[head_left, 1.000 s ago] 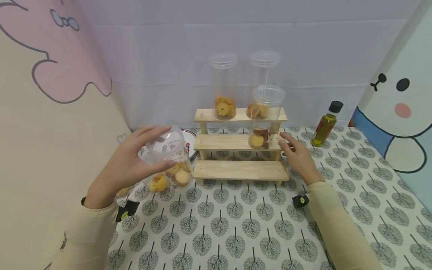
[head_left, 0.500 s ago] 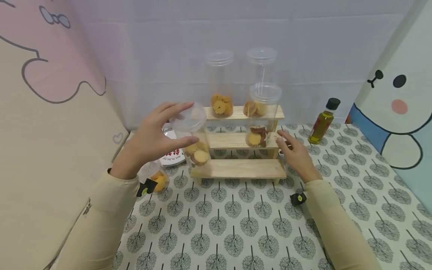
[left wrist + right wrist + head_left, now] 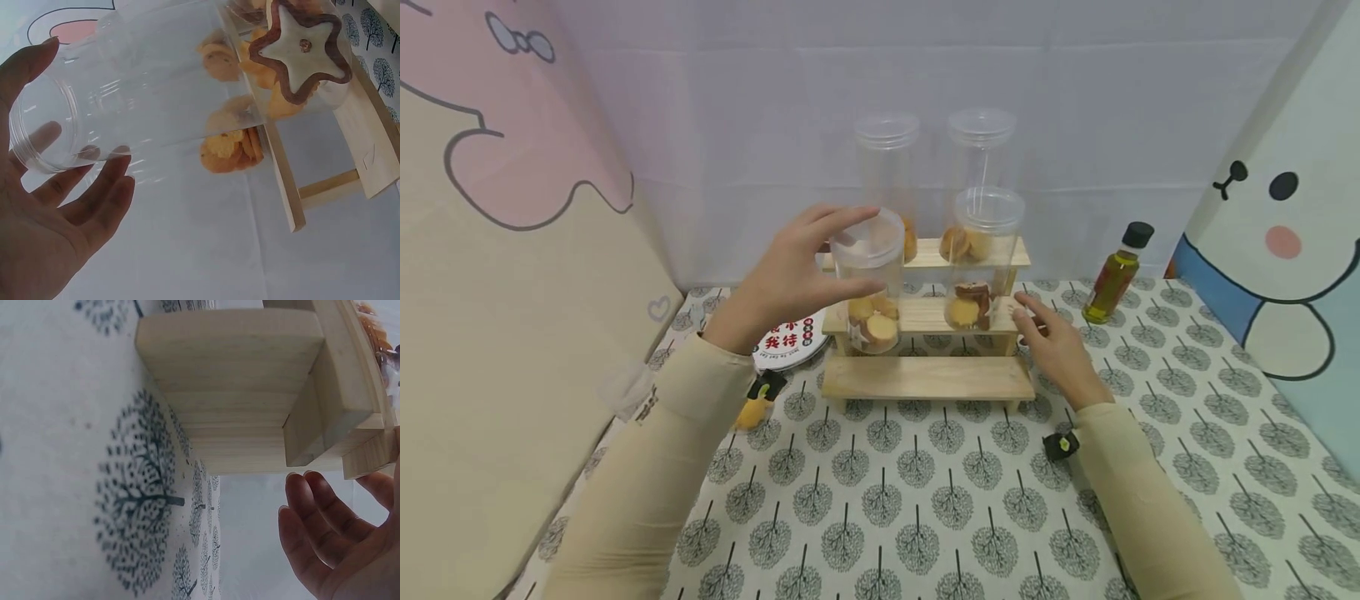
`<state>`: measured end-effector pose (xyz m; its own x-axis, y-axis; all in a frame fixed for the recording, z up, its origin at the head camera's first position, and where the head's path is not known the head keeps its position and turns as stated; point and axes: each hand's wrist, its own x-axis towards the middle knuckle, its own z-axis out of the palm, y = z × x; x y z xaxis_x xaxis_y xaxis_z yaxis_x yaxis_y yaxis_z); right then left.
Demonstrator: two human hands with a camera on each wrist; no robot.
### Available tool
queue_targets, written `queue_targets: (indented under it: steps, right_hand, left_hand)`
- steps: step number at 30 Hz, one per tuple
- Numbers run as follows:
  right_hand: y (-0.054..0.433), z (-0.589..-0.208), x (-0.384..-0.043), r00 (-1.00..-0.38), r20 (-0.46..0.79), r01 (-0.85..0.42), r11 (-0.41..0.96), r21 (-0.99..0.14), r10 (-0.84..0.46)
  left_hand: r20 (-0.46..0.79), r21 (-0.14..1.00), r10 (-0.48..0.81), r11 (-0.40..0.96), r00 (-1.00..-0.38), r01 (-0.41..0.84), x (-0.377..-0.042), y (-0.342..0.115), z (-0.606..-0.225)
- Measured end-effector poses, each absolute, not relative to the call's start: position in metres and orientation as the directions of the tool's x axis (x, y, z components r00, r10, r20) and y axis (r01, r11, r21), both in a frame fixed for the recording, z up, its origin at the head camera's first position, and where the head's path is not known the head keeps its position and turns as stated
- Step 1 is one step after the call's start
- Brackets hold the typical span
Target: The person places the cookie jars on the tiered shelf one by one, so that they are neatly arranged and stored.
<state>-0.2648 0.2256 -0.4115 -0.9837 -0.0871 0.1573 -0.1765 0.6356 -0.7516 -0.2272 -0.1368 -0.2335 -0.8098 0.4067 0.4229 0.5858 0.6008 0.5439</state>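
Observation:
My left hand [image 3: 801, 279] grips a clear plastic jar [image 3: 868, 275] around its lid, with the thumb on the near side. Cookies lie in the bottom of the jar, among them a star-shaped cookie [image 3: 303, 47] with a brown rim. The jar is at the left part of the middle tier of a three-tier wooden rack [image 3: 925, 379]; whether its base touches the board cannot be seen. At the right end of that tier, my right hand [image 3: 1060, 354] holds the board's end between thumb and index finger. Its other fingers [image 3: 306, 544] hang loosely curved beside the wood.
Another cookie jar [image 3: 985, 258] stands on the middle tier's right side. Two more jars, a left one [image 3: 887, 158] and a right one [image 3: 981, 150], occupy the top tier. An oil bottle [image 3: 1112, 279] stands right of the rack. Left lie a printed plate [image 3: 786, 342] and yellow cookies [image 3: 750, 414], partly hidden by my arm.
My left hand has carried the jar right and upward from beside the rack to its middle tier. The right hand has stayed at the rack's right end.

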Motion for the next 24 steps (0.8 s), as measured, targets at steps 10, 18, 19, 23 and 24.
queue_targets:
  steps: [10,18,19,23,24]
  right_hand:
    - [0.226,-0.411,-0.264,-0.984,0.151,-0.174,0.636,-0.752,-0.091]
    - [0.228,-0.410,-0.262,-0.984,0.154,-0.174,0.630,-0.757,-0.087]
    - [0.228,-0.410,-0.261,-0.984,0.155,-0.174,0.632,-0.755,-0.086]
    - [0.229,-0.410,-0.260,-0.984,0.160,-0.174,0.645,-0.745,-0.080]
    - [0.229,-0.410,-0.260,-0.984,0.161,-0.174,0.645,-0.744,-0.080]
  left_hand:
    - [0.391,0.597,0.387,0.585,-0.835,0.550,-0.253,-0.121,-0.238]
    - [0.371,0.618,0.383,0.578,-0.846,0.533,-0.268,-0.113,-0.241]
    - [0.367,0.620,0.383,0.579,-0.847,0.530,-0.269,-0.112,-0.242]
    - [0.350,0.623,0.372,0.593,-0.860,0.510,-0.271,-0.111,-0.242]
    - [0.344,0.623,0.367,0.600,-0.864,0.502,-0.272,-0.111,-0.242]
